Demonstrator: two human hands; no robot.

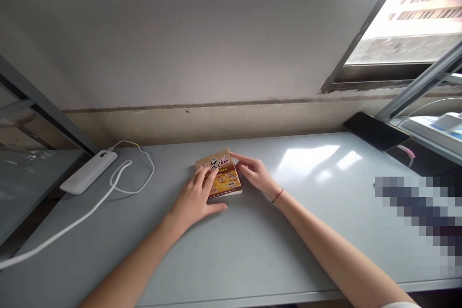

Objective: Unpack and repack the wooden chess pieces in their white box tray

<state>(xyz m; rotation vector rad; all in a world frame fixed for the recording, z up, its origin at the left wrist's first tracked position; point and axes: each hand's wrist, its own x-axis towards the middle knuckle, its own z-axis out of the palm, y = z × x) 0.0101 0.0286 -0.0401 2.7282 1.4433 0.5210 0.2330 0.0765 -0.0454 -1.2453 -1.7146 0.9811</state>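
Observation:
A small brown and yellow box (228, 179) with printed characters and the word "chess" lies on the grey desk (252, 250), slightly turned. Over its left part rests my left hand (197, 197), fingers spread on the top face and thumb stretched out on the near side. At the box's right edge is my right hand (254, 172), its index finger reaching to the far right corner and its thumb close to the side. The fingers of my right hand are apart, and it grips nothing.
A white power strip or adapter (89, 172) lies at the desk's left end, with a white cable (77, 221) looping beside it. At the back right a dark flat device (375, 130) leans by a metal frame (415, 84). A wall stands behind the desk; the right side is pixelated.

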